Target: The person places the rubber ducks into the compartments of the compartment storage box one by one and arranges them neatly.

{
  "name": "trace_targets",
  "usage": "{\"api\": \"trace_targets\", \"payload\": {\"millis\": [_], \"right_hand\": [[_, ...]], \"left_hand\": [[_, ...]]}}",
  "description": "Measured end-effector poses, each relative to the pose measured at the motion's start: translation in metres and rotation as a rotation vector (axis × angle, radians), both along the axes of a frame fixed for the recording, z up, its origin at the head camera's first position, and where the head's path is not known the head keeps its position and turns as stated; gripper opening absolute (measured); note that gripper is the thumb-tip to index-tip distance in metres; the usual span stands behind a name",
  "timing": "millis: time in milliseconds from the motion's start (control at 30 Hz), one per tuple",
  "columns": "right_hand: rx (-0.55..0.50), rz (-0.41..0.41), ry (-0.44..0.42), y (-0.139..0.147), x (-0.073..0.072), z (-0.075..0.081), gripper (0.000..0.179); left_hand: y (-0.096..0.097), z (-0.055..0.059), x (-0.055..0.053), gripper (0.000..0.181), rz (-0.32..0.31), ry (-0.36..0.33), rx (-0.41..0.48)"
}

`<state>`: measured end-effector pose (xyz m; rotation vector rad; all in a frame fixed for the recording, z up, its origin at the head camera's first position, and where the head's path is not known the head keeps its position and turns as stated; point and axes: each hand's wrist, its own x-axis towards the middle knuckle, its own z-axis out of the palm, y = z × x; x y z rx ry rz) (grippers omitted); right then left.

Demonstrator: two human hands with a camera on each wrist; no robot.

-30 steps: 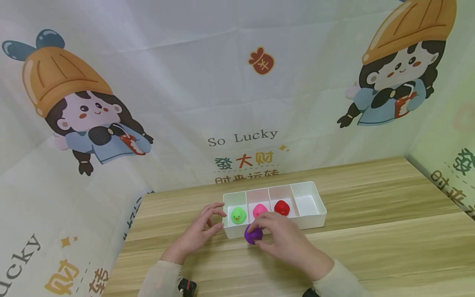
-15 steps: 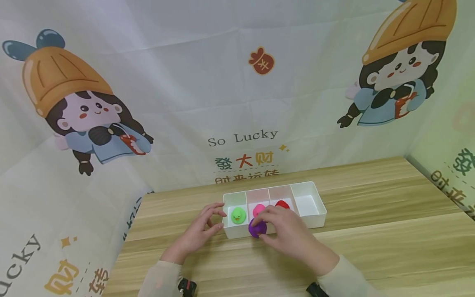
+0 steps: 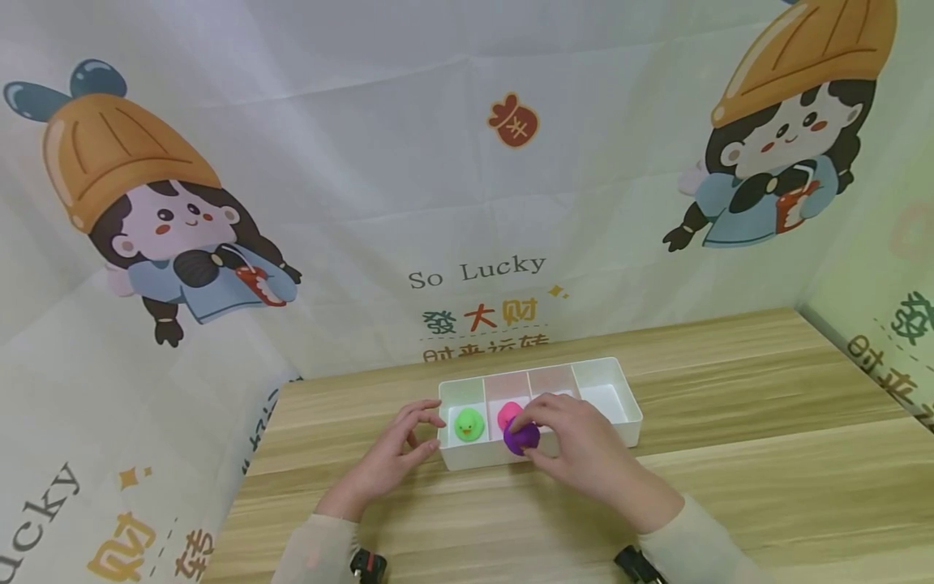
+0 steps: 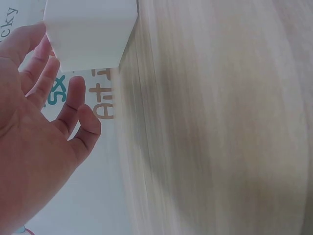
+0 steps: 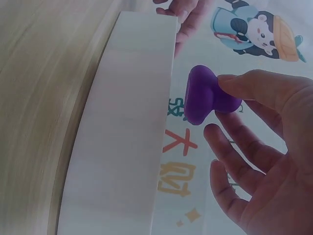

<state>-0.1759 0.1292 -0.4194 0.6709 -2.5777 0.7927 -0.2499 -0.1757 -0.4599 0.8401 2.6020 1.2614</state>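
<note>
A purple rubber duck [image 3: 521, 437] is pinched between the thumb and fingers of my right hand [image 3: 584, 438], raised over the front wall of a white divided box [image 3: 467, 459]. In the right wrist view the purple duck [image 5: 208, 95] hangs above the box's rim. My left hand [image 3: 397, 450] has its fingertips at the box's left end, fingers loosely bent; the left wrist view shows them beside the box wall [image 4: 93, 36]. A green duck [image 3: 469, 424] sits in the leftmost compartment. The pink duck [image 3: 508, 414] in the second one is partly covered, and my right hand hides the red duck.
The box's rightmost compartment [image 3: 604, 401] shows a bare floor. Under the box lies a wood-grain table [image 3: 730, 454]. Behind and at both sides hangs a white printed cloth [image 3: 365, 162] with cartoon figures.
My right hand has carried the purple duck up and to the right, from in front of the box to over its front edge, covering the red duck. The left hand stays put.
</note>
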Motion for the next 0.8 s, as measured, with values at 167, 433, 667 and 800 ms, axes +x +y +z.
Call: {"api": "trace_targets", "payload": {"millis": [167, 433, 667, 800], "right_hand": [[-0.027, 0.007, 0.017, 0.003, -0.002, 0.001, 0.031], [-0.059, -0.010, -0.019, 0.010, -0.002, 0.004, 0.031], [-0.070, -0.041, -0.011, 0.020, -0.003, 0.003, 0.031], [-0.068, -0.056, 0.001, 0.028, -0.006, 0.001, 0.031]], "left_hand": [[-0.001, 0.000, 0.000, 0.023, -0.002, 0.006, 0.010], [0.000, -0.001, 0.000, 0.024, -0.013, 0.024, 0.014], [-0.001, 0.000, 0.000, 0.024, -0.008, 0.012, 0.001], [-0.001, 0.000, 0.000, 0.024, -0.015, 0.021, 0.000]]}}
